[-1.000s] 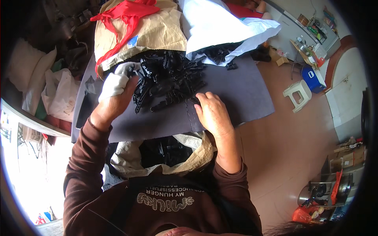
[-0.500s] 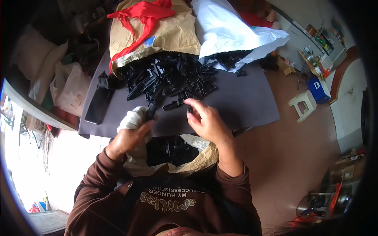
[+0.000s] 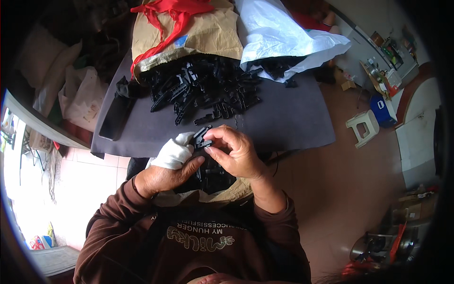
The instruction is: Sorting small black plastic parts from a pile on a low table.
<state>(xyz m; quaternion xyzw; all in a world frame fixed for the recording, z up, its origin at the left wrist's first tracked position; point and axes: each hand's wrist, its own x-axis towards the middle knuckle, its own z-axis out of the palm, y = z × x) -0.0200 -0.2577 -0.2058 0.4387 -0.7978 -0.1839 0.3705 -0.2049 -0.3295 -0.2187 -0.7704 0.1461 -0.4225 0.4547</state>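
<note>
My left hand (image 3: 171,161), its fingers wrapped in white cloth, and my right hand (image 3: 235,153) meet over my lap, both gripping one small black plastic part (image 3: 201,137) between the fingertips. A heap of several similar black plastic parts (image 3: 203,87) lies on the dark grey table (image 3: 283,118) just beyond my hands. More black parts fill a bag (image 3: 215,177) in my lap, under my wrists.
A brown paper sack (image 3: 189,33) with red cloth (image 3: 170,12) and a white plastic bag (image 3: 279,38) lie at the table's far side. A flat black object (image 3: 116,118) sits at the table's left. A white stool (image 3: 362,125) and a blue container (image 3: 382,110) stand on the floor, right.
Both hands have drawn back from the heap on the table toward my lap. They now hold one black part together between them.
</note>
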